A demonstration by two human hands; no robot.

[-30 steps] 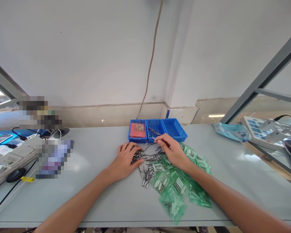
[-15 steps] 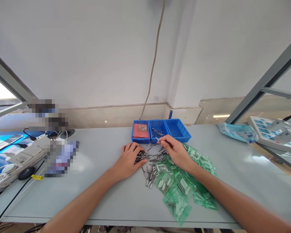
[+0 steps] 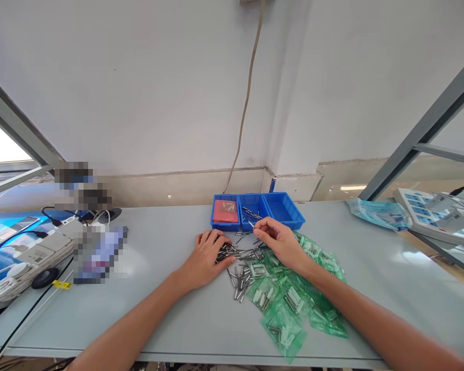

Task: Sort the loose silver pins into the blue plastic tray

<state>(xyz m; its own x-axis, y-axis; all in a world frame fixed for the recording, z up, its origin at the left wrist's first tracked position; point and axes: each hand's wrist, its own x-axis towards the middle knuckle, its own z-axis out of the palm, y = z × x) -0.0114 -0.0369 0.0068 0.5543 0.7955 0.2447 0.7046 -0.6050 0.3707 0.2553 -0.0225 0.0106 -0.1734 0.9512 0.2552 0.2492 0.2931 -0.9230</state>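
My left hand (image 3: pixel 206 260) lies on the table with its fingers spread, curved against the left side of a pile of thin metal pins (image 3: pixel 239 283). Between the thumb and fingertips of my right hand (image 3: pixel 281 242) is a metal pin (image 3: pixel 251 224), its pale tip sticking out to the left. This hand hovers over the right part of the pile, just in front of the middle blue bin (image 3: pixel 254 198), which has several pins inside. Green plastic bags (image 3: pixel 284 322) holding similar metal pieces and white labels lie under and beside my right forearm.
The left blue bin (image 3: pixel 226 226) holds a red packet (image 3: pixel 225 211); another blue bin (image 3: pixel 284 206) stands at the right. Power strips and cables (image 3: pixel 34 252) lie far left. At the right are a light-blue plastic packet (image 3: pixel 379 214) and a white panel (image 3: pixel 429 211).
The view has shifted slightly. My right hand stays near the middle bin with the pin pinched, and my left hand keeps its place at the pile.
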